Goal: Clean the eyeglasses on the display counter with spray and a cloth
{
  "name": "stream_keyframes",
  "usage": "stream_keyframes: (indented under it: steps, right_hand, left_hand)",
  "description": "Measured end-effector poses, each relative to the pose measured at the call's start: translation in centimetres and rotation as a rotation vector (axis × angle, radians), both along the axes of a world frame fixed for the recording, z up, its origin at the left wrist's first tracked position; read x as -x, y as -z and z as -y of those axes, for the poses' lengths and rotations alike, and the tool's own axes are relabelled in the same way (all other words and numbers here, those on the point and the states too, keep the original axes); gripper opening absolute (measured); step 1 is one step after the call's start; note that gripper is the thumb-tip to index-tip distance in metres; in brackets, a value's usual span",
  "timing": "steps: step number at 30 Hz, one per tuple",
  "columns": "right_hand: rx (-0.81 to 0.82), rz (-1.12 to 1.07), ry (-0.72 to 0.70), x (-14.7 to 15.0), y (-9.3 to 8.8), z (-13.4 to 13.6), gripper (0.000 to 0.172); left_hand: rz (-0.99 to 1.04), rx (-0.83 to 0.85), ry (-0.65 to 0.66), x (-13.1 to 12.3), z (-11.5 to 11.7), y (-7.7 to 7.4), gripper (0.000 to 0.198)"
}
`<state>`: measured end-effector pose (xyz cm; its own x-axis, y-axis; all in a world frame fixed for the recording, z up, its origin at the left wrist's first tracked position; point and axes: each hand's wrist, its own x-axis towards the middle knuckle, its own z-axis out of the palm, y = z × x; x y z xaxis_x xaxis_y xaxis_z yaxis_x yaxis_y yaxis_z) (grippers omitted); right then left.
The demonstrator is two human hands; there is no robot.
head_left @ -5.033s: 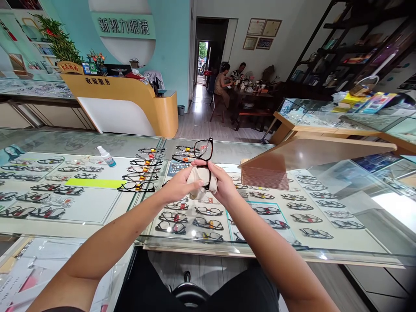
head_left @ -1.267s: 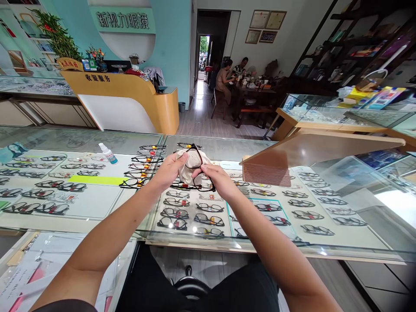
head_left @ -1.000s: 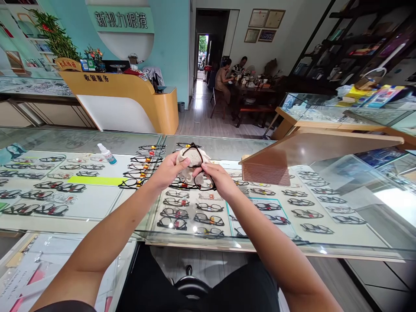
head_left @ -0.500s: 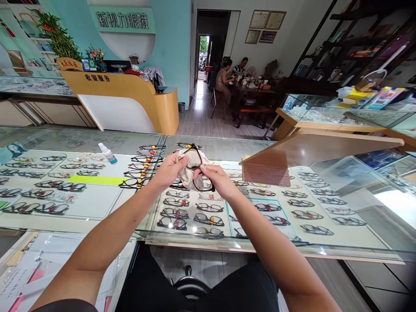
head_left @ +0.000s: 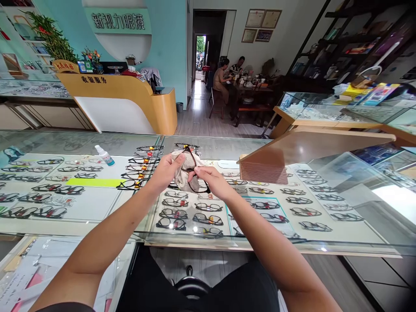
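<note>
Over the glass counter, a pair of dark-framed eyeglasses is held tilted between both hands. My left hand is closed on a crumpled beige cloth, which is bunched against the upper lens, thumb on top. The fingers under the cloth are hidden. My right hand pinches the frame near its middle, and the lower lens hangs below those fingers. Rows of display eyeglasses lie beneath the hands. More folded frames with orange tags are lined up just left of the left hand.
A white spray bottle stands on the counter to the left. To the right, a brown slanted board rises above the glass. Papers fill the lower left. Two people sit at a far table beyond a cashier desk.
The view has shifted slightly. Both hands still hold the eyeglasses and cloth, and the eyeglasses have turned a little, with the upper rim seen more edge-on.
</note>
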<state>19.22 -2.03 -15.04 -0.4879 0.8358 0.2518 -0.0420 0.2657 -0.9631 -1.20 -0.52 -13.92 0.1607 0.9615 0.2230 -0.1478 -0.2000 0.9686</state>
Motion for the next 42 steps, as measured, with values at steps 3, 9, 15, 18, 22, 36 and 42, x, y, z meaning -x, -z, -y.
stream_keyframes:
  steps: [3,9,15,18,22,36,42]
  right_hand:
    - [0.035,-0.051,0.022,0.0,-0.1,-0.1,0.064]
    - [0.133,-0.089,0.014,0.0,0.1,-0.4,0.049]
    - [0.205,-0.155,-0.035,0.4,0.2,-0.2,0.048]
    - [0.19,-0.149,-0.046,0.4,0.3,-0.1,0.048]
    - [0.145,-0.092,-0.045,0.2,0.3,-0.2,0.049]
    - [-0.028,0.077,-0.031,0.3,0.1,0.3,0.059]
    - [-0.008,0.052,-0.036,0.2,0.0,0.4,0.059]
  left_hand:
    - [0.012,0.0,0.0,0.0,0.1,0.0,0.068]
    - [-0.031,0.028,0.09,0.4,0.2,0.2,0.06]
    - [-0.081,-0.057,0.138,0.3,0.6,-0.3,0.054]
    - [-0.093,-0.069,0.133,0.0,0.8,-0.4,0.052]
    - [-0.082,-0.089,0.025,-0.2,0.7,-0.2,0.057]
    - [-0.02,-0.021,-0.106,-0.6,0.3,0.4,0.071]
    - [-0.005,-0.022,-0.067,-0.4,0.4,-0.1,0.068]
